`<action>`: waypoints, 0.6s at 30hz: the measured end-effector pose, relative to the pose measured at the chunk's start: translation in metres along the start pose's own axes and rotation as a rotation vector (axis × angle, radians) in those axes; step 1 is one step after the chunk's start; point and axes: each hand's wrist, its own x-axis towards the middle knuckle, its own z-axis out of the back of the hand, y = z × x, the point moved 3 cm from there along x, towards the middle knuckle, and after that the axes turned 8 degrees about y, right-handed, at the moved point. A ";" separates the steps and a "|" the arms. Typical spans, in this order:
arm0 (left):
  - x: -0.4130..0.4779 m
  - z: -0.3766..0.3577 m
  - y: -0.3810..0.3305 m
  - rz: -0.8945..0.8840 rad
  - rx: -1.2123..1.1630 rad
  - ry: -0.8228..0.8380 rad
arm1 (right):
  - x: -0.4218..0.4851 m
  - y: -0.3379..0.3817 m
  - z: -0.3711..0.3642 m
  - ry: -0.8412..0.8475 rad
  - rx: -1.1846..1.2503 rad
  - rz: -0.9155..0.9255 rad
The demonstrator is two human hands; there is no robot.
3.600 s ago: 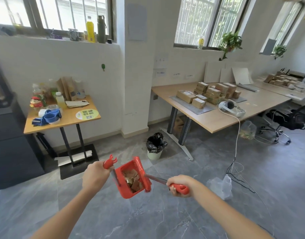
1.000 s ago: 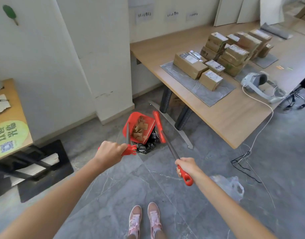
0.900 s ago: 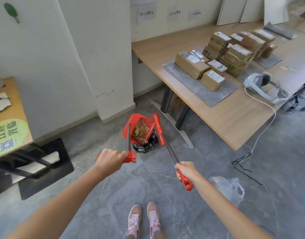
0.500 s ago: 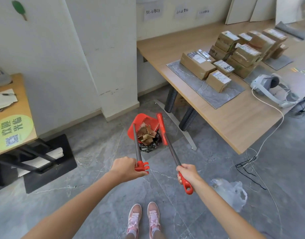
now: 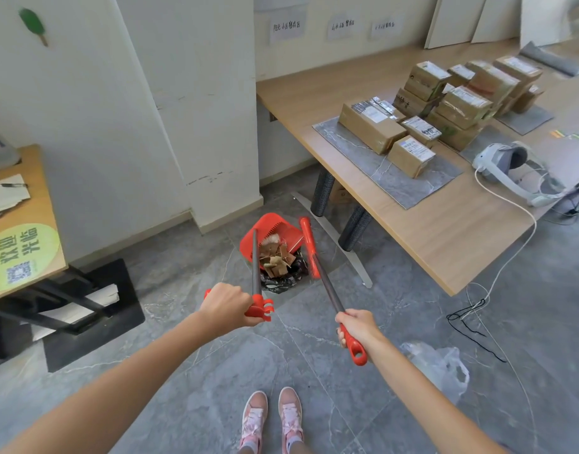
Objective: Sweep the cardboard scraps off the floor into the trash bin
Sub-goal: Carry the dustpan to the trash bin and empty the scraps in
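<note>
The left hand (image 5: 227, 304) is gripping the red dustpan (image 5: 271, 235) by its handle, its grip clamped around it, tipping the pan over the trash bin (image 5: 283, 280). The cardboard scraps (image 5: 276, 257) are sliding into the black-lined bin. The right hand (image 5: 356, 326) is clamping the broom (image 5: 327, 290), angled just right of the pan.

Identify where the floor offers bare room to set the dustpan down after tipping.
Free: grey floor between the black stand base and the trash bin, and tiles ahead of the pink shoes. Crowded: right side, with plastic bag, cables and desk legs.
</note>
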 end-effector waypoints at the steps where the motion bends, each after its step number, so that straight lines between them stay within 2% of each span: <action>1: -0.001 0.000 -0.001 -0.012 0.017 -0.002 | -0.001 0.002 0.000 0.002 -0.002 0.004; 18: -0.007 0.009 0.004 -0.050 0.131 -0.072 | -0.004 0.034 0.002 0.043 0.067 0.052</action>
